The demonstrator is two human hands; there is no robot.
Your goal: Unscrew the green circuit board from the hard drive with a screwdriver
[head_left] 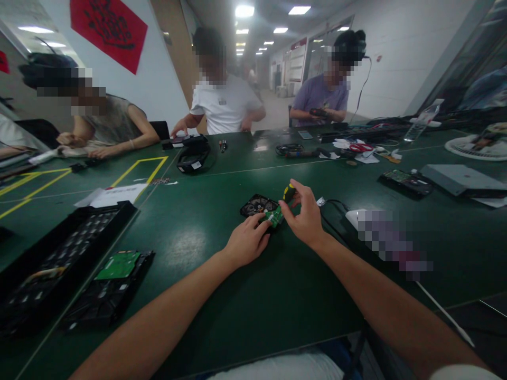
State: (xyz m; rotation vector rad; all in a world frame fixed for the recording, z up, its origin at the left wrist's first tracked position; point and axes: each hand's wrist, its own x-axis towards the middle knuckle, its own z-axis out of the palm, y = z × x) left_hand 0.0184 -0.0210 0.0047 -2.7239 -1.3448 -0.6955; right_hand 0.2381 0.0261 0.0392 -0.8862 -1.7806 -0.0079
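Note:
A black hard drive [256, 205] with a green circuit board [274, 216] on its near side lies on the green table ahead of me. My left hand [249, 238] grips the near edge of the drive, its fingers over the board and its thumb toward me. In my right hand [304, 215] is a screwdriver [289, 191] with a yellow and black handle, pinched between thumb and fingers above the board. The screwdriver's tip is too small to make out against the board.
A second hard drive [114, 279] and a long black tray [59, 258] are on the left. On the right lie a power strip [358, 216], another drive [406, 182] and a grey metal box [463, 179]. Several people sit across the table [190, 316].

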